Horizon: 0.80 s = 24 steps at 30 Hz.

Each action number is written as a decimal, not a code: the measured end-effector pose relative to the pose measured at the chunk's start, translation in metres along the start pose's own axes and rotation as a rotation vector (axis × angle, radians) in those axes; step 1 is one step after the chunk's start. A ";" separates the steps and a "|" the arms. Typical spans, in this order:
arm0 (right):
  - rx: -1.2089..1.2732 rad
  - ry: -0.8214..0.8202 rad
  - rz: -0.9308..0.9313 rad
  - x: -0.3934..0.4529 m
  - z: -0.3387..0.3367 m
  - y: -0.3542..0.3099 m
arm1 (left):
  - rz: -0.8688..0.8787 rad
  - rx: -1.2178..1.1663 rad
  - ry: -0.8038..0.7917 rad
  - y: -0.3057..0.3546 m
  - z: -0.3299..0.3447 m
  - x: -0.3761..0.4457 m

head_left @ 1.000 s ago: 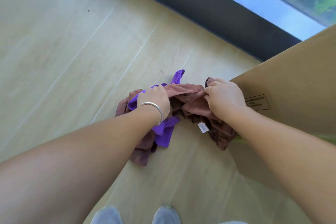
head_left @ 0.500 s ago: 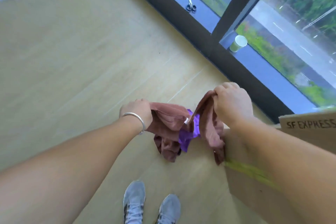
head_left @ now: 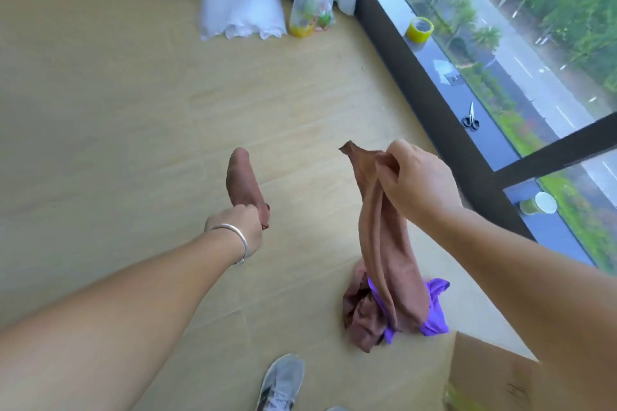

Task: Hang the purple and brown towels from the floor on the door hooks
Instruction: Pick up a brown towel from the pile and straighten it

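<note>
Pale wood floor [head_left: 100, 103], window wall to the right. Brown towel [head_left: 384, 243] hangs lengthwise from the right hand [head_left: 414, 183], which pinches its top corner; long axis near vertical, lower end trailing into a bunched heap with the purple towel [head_left: 434, 310] on or just above the floor. Left hand [head_left: 240, 227] grips a second brown piece [head_left: 242, 182], rising away from the wrist. Right hand is nearer the purple towel, directly above it. No door hooks in view. Scissors [head_left: 470, 117] and tape roll [head_left: 420, 29] on the sill; cardboard box [head_left: 500, 377] lower right.
</note>
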State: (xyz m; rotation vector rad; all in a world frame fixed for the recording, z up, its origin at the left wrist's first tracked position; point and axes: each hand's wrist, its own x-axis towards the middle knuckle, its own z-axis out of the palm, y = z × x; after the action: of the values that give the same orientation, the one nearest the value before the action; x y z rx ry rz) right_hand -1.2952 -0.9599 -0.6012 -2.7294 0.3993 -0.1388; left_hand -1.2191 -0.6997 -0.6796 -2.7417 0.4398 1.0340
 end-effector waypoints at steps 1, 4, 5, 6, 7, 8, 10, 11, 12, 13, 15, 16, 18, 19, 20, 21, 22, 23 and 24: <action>0.019 -0.016 -0.030 0.007 -0.002 -0.013 | 0.007 -0.012 -0.028 -0.008 0.002 -0.004; 0.039 -0.097 -0.162 0.019 -0.010 -0.048 | 0.025 -0.074 -0.032 -0.025 0.003 -0.014; 0.047 -0.121 -0.212 0.020 -0.013 -0.058 | 0.029 -0.110 0.012 -0.028 0.000 -0.017; 0.053 -0.145 -0.259 0.020 -0.018 -0.068 | 0.032 -0.146 0.067 -0.031 -0.004 -0.020; 0.055 -0.172 -0.300 0.019 -0.022 -0.076 | 0.040 -0.170 0.124 -0.034 -0.010 -0.022; 0.050 -0.200 -0.336 0.018 -0.026 -0.083 | 0.054 -0.188 0.184 -0.036 -0.017 -0.024; 0.031 -0.251 -0.398 0.013 -0.037 -0.093 | 0.083 -0.244 0.300 -0.038 -0.032 -0.030; 0.021 -0.269 -0.430 0.010 -0.043 -0.097 | 0.097 -0.277 0.347 -0.039 -0.040 -0.035; 0.009 -0.276 -0.461 0.007 -0.051 -0.100 | 0.113 -0.302 0.387 -0.039 -0.047 -0.040; -0.006 -0.274 -0.490 0.003 -0.060 -0.103 | 0.130 -0.313 0.415 -0.039 -0.054 -0.047; -0.052 -0.260 -0.545 -0.005 -0.081 -0.108 | 0.150 -0.308 0.412 -0.037 -0.067 -0.064; -0.078 -0.253 -0.567 -0.010 -0.092 -0.111 | 0.152 -0.299 0.390 -0.036 -0.072 -0.075; -0.114 -0.237 -0.596 -0.020 -0.115 -0.116 | 0.125 -0.278 0.355 -0.031 -0.078 -0.101; -0.124 -0.225 -0.604 -0.026 -0.127 -0.119 | 0.098 -0.271 0.356 -0.028 -0.079 -0.116; -0.134 -0.211 -0.612 -0.032 -0.139 -0.122 | 0.069 -0.274 0.362 -0.025 -0.078 -0.131; -0.144 -0.201 -0.621 -0.039 -0.151 -0.125 | 0.045 -0.275 0.374 -0.024 -0.076 -0.147; -0.154 -0.200 -0.633 -0.046 -0.163 -0.129 | 0.022 -0.284 0.389 -0.025 -0.074 -0.163; -0.166 -0.209 -0.646 -0.053 -0.174 -0.134 | -0.002 -0.300 0.420 -0.027 -0.071 -0.180; -0.182 -0.224 -0.659 -0.060 -0.184 -0.139 | -0.020 -0.308 0.454 -0.030 -0.068 -0.196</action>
State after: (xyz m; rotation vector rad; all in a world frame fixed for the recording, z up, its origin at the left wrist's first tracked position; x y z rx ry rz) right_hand -1.3446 -0.8836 -0.3807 -2.9034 -0.5843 0.0361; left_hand -1.3073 -0.6481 -0.4969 -3.2549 0.3339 0.4973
